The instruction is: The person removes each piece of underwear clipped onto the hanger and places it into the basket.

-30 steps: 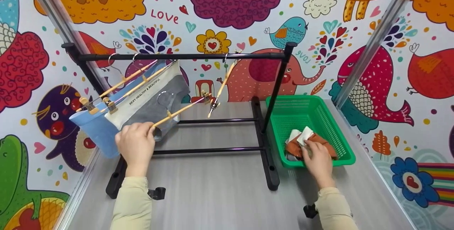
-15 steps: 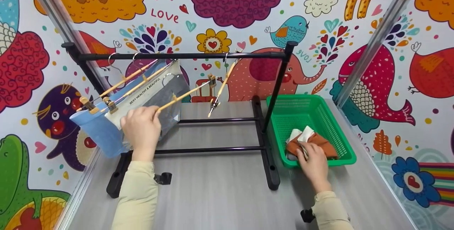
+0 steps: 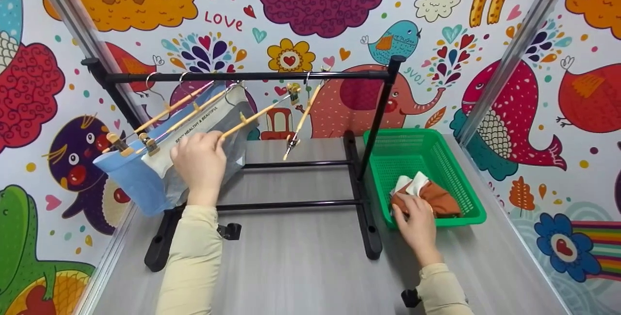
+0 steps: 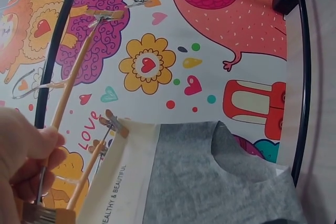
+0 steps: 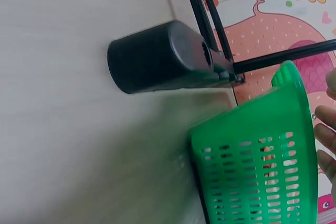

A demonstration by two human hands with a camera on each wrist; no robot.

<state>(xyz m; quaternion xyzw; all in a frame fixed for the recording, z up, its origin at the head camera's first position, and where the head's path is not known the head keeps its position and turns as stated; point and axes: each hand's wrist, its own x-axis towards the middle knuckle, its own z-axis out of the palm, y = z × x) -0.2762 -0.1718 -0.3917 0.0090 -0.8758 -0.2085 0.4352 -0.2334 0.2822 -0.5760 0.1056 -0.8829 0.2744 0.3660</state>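
Note:
My left hand (image 3: 200, 162) grips one end of a wooden clip hanger (image 3: 257, 117), whose far clip points up and right. In the left wrist view, the hanger's metal hook (image 4: 31, 86) lies across the black rail. Behind that hand hang a cream-and-grey garment (image 4: 178, 171) with printed lettering and a blue garment (image 3: 140, 184), both clipped to hangers. My right hand (image 3: 416, 220) reaches over the near wall of a green basket (image 3: 468, 179), fingers extended and touching a rust-brown and white cloth (image 3: 440, 199). The right wrist view catches only its fingertips (image 5: 326, 135) beside the rim.
A black garment rack (image 3: 271, 76) stands on the grey table (image 3: 301, 266), its feet (image 3: 369, 237) pointing towards me. Another clip hanger (image 3: 305, 113) hangs bare towards the rail's right end. Patterned wall panels close in the back and sides.
My left hand has risen to the right, bringing the hanger up nearer the rail. My right hand has let go of the white part of the cloth and shifted slightly left.

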